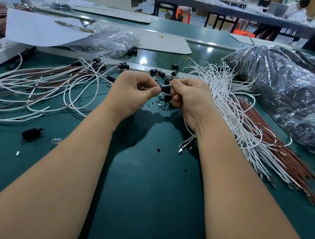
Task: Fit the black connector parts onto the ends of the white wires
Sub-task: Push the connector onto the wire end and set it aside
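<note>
Both hands meet above the middle of the green mat. My left hand (134, 90) pinches a black connector part (165, 88) with thumb and curled fingers. My right hand (189, 98) pinches a wire's metal tip at the connector's right end; a white wire (189, 130) runs down under that wrist. A bundle of loose white wires (228, 102) fans out to the right. Wires with black connectors on their ends (39, 87) lie tangled on the left. Loose black connectors (156, 72) are scattered just beyond my hands.
A big plastic bag of black parts (294, 96) fills the right side. Brown wires (284, 153) lie beside the white bundle. A clear bag (111, 40) and white paper (36, 28) sit at the back left. A black part (31, 132) lies at left front.
</note>
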